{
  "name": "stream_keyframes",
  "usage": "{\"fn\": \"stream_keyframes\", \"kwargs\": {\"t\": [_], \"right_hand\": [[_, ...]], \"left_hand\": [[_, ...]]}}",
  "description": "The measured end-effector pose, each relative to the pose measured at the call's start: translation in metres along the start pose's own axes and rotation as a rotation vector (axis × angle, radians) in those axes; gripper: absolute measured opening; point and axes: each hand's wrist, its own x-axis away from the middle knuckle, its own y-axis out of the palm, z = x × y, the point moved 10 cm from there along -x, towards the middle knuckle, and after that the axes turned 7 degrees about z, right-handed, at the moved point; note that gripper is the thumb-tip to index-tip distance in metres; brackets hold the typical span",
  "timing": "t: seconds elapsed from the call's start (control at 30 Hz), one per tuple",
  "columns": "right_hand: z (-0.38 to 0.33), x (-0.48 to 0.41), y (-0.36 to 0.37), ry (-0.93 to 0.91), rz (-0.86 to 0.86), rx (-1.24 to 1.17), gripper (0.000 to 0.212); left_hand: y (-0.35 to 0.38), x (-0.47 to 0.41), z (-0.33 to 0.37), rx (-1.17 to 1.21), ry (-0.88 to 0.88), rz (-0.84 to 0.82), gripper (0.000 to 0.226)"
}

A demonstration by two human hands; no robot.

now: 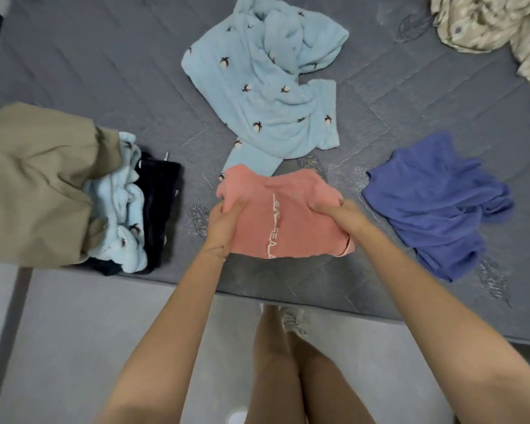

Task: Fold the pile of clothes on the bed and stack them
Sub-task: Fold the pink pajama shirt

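Observation:
A folded pink garment (288,209) with white lettering sits near the bed's front edge. My left hand (224,221) grips its left side and my right hand (334,212) grips its right side. To the left stands a stack (129,203) of folded clothes: khaki, light blue and black pieces. A crumpled light blue garment (266,84) with small palm prints lies behind the pink one. A rumpled blue garment (438,206) lies to the right.
The grey quilted bed (104,71) fills the upper view, its front edge running across below my hands. A beige patterned cloth (496,26) lies at the far right corner. The grey floor and my legs show below.

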Motion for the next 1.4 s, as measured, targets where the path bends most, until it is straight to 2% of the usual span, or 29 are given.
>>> {"fn": "stream_keyframes", "kwargs": {"t": [0.23,0.4,0.53,0.6,0.7,0.8,0.9,1.07,1.17,1.27,1.4], "right_hand": [[-0.077,0.124,-0.009,-0.151,0.087,-0.116,0.053],[-0.136,0.185,-0.002,-0.281,0.153,-0.161,0.039],[-0.178,0.224,0.023,-0.372,0.159,-0.194,0.018],[-0.199,0.24,0.045,-0.417,0.145,-0.219,0.013],[-0.229,0.257,0.086,-0.451,0.129,-0.248,0.012],[-0.261,0.271,0.138,-0.473,0.128,-0.289,0.034],[-0.288,0.283,0.194,-0.48,0.131,-0.299,0.039],[-0.313,0.297,0.278,-0.457,0.128,-0.331,0.026],[-0.314,0.302,0.311,-0.442,0.131,-0.364,0.023],[-0.308,0.302,0.334,-0.428,0.137,-0.351,0.011],[-0.289,0.292,0.347,-0.406,0.167,-0.303,0.017]], "left_hand": [[-0.066,0.105,0.081,0.176,0.089,0.002,0.008],[-0.112,0.139,0.148,0.211,0.207,-0.008,0.013],[-0.16,0.146,0.191,0.248,0.265,-0.018,0.042],[-0.186,0.143,0.209,0.255,0.288,-0.024,0.044],[-0.233,0.13,0.239,0.271,0.321,-0.025,0.026],[-0.287,0.11,0.267,0.268,0.342,-0.049,0.026],[-0.343,0.083,0.29,0.246,0.334,-0.097,0.025],[-0.421,0.042,0.316,0.235,0.311,-0.116,0.028],[-0.449,0.02,0.319,0.218,0.298,-0.126,0.022],[-0.466,-0.002,0.315,0.208,0.274,-0.133,0.024],[-0.472,-0.023,0.295,0.141,0.243,-0.126,0.025]]}}
